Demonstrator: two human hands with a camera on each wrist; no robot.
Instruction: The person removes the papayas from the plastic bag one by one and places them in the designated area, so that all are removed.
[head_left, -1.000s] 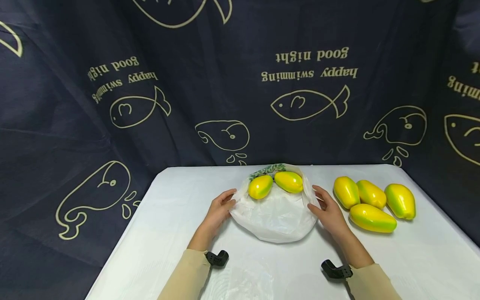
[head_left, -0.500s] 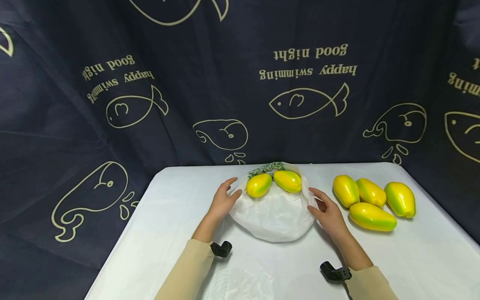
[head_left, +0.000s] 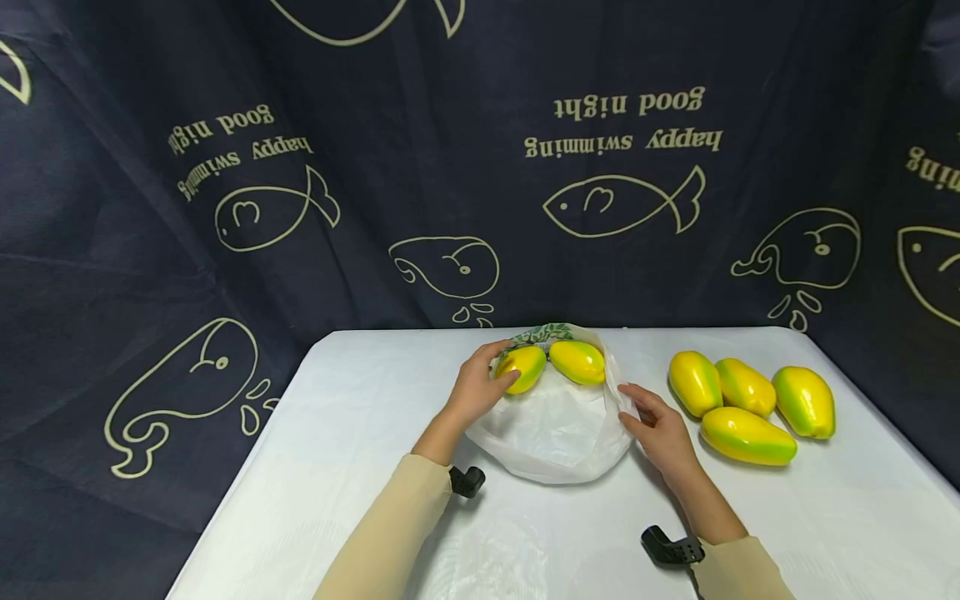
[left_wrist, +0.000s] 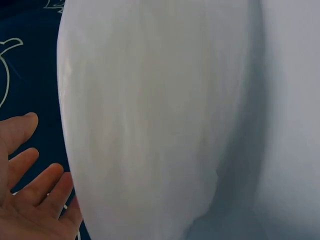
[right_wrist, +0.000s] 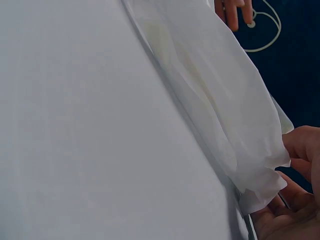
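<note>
A white plastic bag (head_left: 555, 442) with green print (head_left: 551, 333) lies with its mouth spread wide. Two glossy yellow-green fruits shaped like mangoes are at the mouth's far side, the left fruit (head_left: 528, 364) and the right fruit (head_left: 577, 362). My left hand (head_left: 480, 385) reaches over the bag's left rim to the left fruit, thumb and fingers apart at its side. In the left wrist view the fingers (left_wrist: 47, 185) are spread and relaxed. My right hand (head_left: 660, 429) pinches the bag's right rim; the right wrist view shows the thumb and fingers around the crumpled plastic (right_wrist: 265, 187).
Several more yellow-green fruits (head_left: 742, 435) lie grouped on the white table (head_left: 337, 450), right of the right hand. Behind the table's far edge hangs a dark blue curtain (head_left: 450, 183) with fish and whale drawings.
My left hand has let go of the bag's left rim and moved right and away from me, over to the left fruit. The right hand has stayed at the right rim.
</note>
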